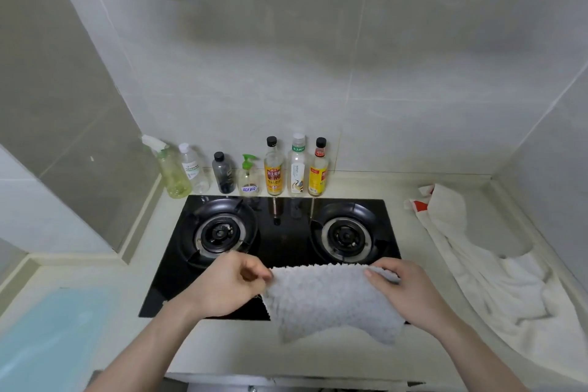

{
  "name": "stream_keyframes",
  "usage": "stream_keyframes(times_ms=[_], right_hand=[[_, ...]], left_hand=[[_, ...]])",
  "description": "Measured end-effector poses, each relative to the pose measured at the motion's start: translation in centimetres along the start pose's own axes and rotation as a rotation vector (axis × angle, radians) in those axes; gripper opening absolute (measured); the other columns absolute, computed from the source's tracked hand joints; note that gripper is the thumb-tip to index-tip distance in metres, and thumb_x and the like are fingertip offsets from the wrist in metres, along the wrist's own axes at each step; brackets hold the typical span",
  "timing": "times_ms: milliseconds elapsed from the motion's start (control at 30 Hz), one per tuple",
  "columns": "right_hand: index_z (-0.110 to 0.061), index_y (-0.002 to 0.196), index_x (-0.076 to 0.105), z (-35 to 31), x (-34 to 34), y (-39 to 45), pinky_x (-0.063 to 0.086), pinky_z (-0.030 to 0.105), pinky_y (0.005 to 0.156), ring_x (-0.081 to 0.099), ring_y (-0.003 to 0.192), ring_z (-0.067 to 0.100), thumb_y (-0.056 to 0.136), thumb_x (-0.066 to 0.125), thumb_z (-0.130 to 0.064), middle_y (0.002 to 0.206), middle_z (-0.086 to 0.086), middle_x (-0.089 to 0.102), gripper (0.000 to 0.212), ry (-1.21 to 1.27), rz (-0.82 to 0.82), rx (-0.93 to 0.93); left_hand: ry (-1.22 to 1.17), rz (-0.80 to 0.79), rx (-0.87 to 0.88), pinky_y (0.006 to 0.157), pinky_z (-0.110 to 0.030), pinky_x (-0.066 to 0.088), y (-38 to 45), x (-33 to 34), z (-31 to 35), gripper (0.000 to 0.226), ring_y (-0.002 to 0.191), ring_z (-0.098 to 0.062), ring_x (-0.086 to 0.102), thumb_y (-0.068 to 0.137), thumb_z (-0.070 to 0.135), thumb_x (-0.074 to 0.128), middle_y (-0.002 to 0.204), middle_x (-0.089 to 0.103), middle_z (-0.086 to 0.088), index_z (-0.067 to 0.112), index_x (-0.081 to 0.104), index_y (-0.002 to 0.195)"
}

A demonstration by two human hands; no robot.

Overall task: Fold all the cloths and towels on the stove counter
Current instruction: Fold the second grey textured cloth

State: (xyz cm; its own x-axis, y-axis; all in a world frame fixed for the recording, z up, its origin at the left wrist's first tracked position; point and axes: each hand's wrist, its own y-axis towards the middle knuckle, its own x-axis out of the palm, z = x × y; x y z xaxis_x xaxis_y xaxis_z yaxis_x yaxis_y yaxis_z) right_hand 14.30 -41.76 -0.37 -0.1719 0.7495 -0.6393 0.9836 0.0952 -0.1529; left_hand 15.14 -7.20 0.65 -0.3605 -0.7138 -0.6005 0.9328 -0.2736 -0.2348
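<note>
A fluffy pale grey cloth (327, 299) hangs in front of me over the stove's front edge, held up by its top corners. My left hand (230, 283) pinches the top left corner and my right hand (404, 289) grips the top right corner. Its lower edge droops unevenly above the counter. A large white towel (496, 280) with red marks lies crumpled and spread along the counter on the right, apart from both hands.
A black glass gas stove (280, 232) with two burners fills the middle of the cream counter (241, 350). Several bottles (273, 169) stand in a row against the tiled back wall. A light blue mat (47, 334) lies at the lower left.
</note>
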Motion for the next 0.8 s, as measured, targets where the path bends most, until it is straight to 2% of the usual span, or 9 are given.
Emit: stream_keyframes(times_ms=[67,133,233,367,467,567,733,800], right_hand=[[-0.016,0.074,0.065,1.1,-0.5,0.9,0.036,0.023,0.06,0.05,0.059,0.005,0.096,0.064,-0.039,0.069,0.001,0.06,0.031,0.013,-0.058,-0.007],[-0.009,0.074,0.058,2.1,-1.0,1.8,0.033,0.029,0.062,0.044,0.06,0.007,0.094,0.063,-0.045,0.073,0.011,0.055,0.042,0.016,-0.114,-0.017],[-0.008,0.075,0.057,2.8,-1.3,3.1,0.033,0.03,0.062,0.044,0.062,0.007,0.092,0.064,-0.05,0.076,0.012,0.055,0.045,0.008,-0.153,-0.026],[-0.015,0.072,0.063,3.3,-1.4,4.9,0.036,0.028,0.063,0.051,0.063,0.009,0.094,0.066,-0.04,0.073,0.003,0.059,0.033,0.018,-0.142,-0.038],[-0.031,0.079,0.072,4.5,-1.0,6.4,0.045,0.024,0.067,0.063,0.074,-0.001,0.092,0.069,-0.034,0.079,-0.017,0.07,0.014,0.028,-0.082,0.002],[-0.036,0.079,0.073,6.1,-0.3,8.0,0.053,0.028,0.072,0.066,0.078,-0.002,0.09,0.072,-0.029,0.08,-0.022,0.072,0.013,0.002,-0.025,0.022],[-0.043,0.072,0.071,8.4,0.9,9.9,0.053,0.026,0.073,0.065,0.076,-0.004,0.085,0.08,-0.026,0.076,-0.033,0.067,0.023,0.01,0.068,0.034],[-0.045,0.071,0.07,9.4,1.3,10.3,0.054,0.027,0.074,0.066,0.078,-0.003,0.084,0.081,-0.029,0.074,-0.03,0.068,0.024,0.008,0.101,0.047]], left_hand=[[-0.034,0.042,-0.023,0.082,-0.024,0.058,0.2,0.5,0.9,0.007,0.082,-0.003,0.072,0.085,0.022,0.076,0.085,0.077,0.014,0.026,0.08,0.081],[-0.037,0.11,-0.027,0.069,-0.021,0.055,0.4,1.0,1.5,0.012,0.069,-0.004,0.068,0.082,0.025,0.082,0.075,0.074,0.009,0.023,0.076,0.072],[-0.037,0.214,-0.05,0.061,-0.018,0.047,0.9,1.7,1.6,0.016,0.062,-0.002,0.058,0.08,0.019,0.083,0.075,0.068,0.003,0.02,0.067,0.076],[-0.083,0.286,-0.076,0.063,-0.017,0.049,2.6,2.2,1.0,0.019,0.067,-0.004,0.059,0.085,0.021,0.079,0.086,0.068,0.003,0.028,0.065,0.095],[-0.067,0.293,-0.102,0.076,-0.033,0.059,4.7,2.7,-0.3,0.008,0.074,-0.012,0.069,0.089,0.021,0.075,0.084,0.073,0.005,0.028,0.07,0.091],[-0.01,0.287,-0.142,0.08,-0.042,0.06,6.5,3.6,-1.6,0.011,0.076,-0.01,0.071,0.09,0.019,0.069,0.08,0.074,0.01,0.029,0.072,0.085],[-0.062,0.393,-0.202,0.078,-0.037,0.061,8.3,5.5,-2.5,0.016,0.071,-0.008,0.071,0.095,0.017,0.066,0.082,0.074,0.01,0.027,0.072,0.084],[-0.054,0.427,-0.23,0.076,-0.03,0.06,8.5,6.5,-2.8,0.016,0.072,-0.006,0.069,0.092,0.018,0.07,0.082,0.074,0.012,0.03,0.073,0.081]])
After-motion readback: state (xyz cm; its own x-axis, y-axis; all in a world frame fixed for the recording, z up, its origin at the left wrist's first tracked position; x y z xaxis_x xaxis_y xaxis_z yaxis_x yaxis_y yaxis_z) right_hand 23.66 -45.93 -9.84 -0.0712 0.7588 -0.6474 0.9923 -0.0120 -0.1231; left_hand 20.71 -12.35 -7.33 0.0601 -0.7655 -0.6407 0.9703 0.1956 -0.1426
